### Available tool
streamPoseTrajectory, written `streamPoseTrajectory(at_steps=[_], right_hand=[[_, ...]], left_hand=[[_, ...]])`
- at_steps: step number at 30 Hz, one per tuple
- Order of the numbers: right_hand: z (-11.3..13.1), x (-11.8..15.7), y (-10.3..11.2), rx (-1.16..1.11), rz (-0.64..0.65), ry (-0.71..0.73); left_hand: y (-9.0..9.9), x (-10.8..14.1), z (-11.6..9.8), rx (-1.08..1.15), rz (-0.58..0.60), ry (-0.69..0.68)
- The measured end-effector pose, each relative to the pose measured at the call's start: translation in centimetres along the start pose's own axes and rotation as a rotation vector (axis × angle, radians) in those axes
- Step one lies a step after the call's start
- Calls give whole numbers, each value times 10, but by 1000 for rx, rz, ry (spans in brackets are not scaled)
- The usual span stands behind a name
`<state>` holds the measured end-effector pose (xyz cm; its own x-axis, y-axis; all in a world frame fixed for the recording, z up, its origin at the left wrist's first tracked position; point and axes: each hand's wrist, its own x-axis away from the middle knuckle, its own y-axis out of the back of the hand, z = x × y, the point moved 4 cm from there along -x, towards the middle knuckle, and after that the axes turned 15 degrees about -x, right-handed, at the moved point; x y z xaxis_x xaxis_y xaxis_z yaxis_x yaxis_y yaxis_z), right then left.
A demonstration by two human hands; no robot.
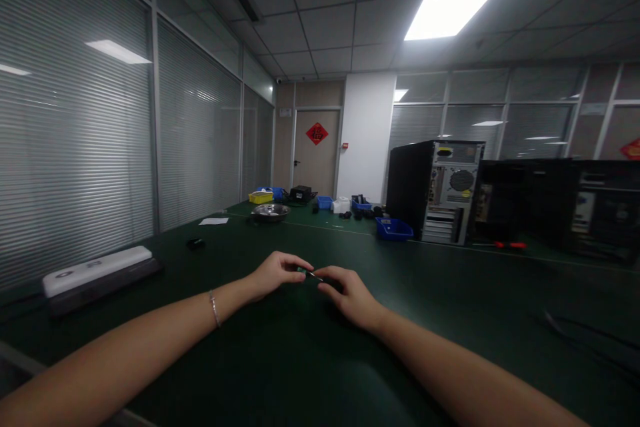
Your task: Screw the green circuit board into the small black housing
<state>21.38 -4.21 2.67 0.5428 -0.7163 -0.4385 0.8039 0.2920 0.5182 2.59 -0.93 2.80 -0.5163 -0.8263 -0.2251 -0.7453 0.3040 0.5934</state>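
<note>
My left hand (pixel 275 275) is closed in a pinch over the middle of the dark green table (pixel 240 360). Between its thumb and forefinger shows a bit of a small green piece (pixel 302 271), like a little circuit board. Facing it, my right hand (pixel 351 293) pinches a slim tool with a shiny metal tip (pixel 315 276). That tip points at the green piece, close to my left fingertips; whether the two touch I cannot tell. Most of both items is hidden by the fingers.
A white-topped box (pixel 100 267) lies at the left, near a small black object (pixel 195 243). Farther back are a metal bowl (pixel 271 213), a yellow bin (pixel 261 197) and a blue bin (pixel 395 229). Computer cases (pixel 410 187) stand at the right; a cable (pixel 585 330) lies before them.
</note>
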Motion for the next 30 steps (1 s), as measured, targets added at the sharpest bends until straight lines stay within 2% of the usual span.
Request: streamPoseTrajectory(at_steps=[8, 20, 30], right_hand=[[7, 0, 0, -15, 43, 24], [-10, -4, -3, -45, 83, 45], [-12, -5, -3, -22, 70, 26]], left_hand=[[-5, 0, 2, 121, 8, 8], [-10, -3, 14, 311, 21, 45], [-10, -5, 14, 368, 41, 30]])
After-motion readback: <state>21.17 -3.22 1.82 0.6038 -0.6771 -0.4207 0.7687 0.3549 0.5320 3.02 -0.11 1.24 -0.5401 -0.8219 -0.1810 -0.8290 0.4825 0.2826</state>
